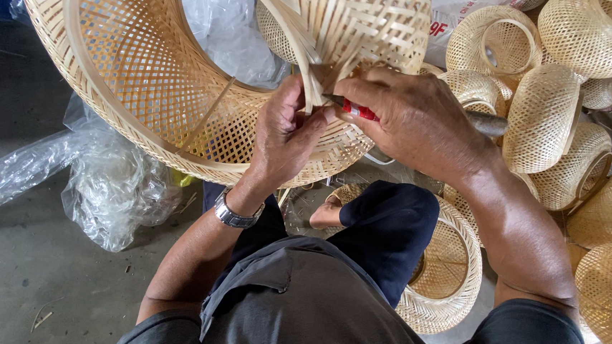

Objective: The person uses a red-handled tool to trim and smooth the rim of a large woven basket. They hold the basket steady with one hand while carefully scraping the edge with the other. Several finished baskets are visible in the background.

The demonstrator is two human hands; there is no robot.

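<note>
Grey concrete floor (34, 284), clear plastic sheeting (106, 186)

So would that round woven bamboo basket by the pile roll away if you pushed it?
The round woven bamboo basket probably rolls easily, since its sides bulge. It likely feels light, as the open weave shows gaps. The thin strips might flex when squeezed.

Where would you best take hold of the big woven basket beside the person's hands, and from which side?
Grip the big woven basket by its thick bent rim band, near the lower edge by the left hand. Come from the open mouth, facing the camera, fingers inside and thumb outside. The band looks stiffer than the open lattice wall, which would probably flex. The right hand holds a red-handled tool.
</note>
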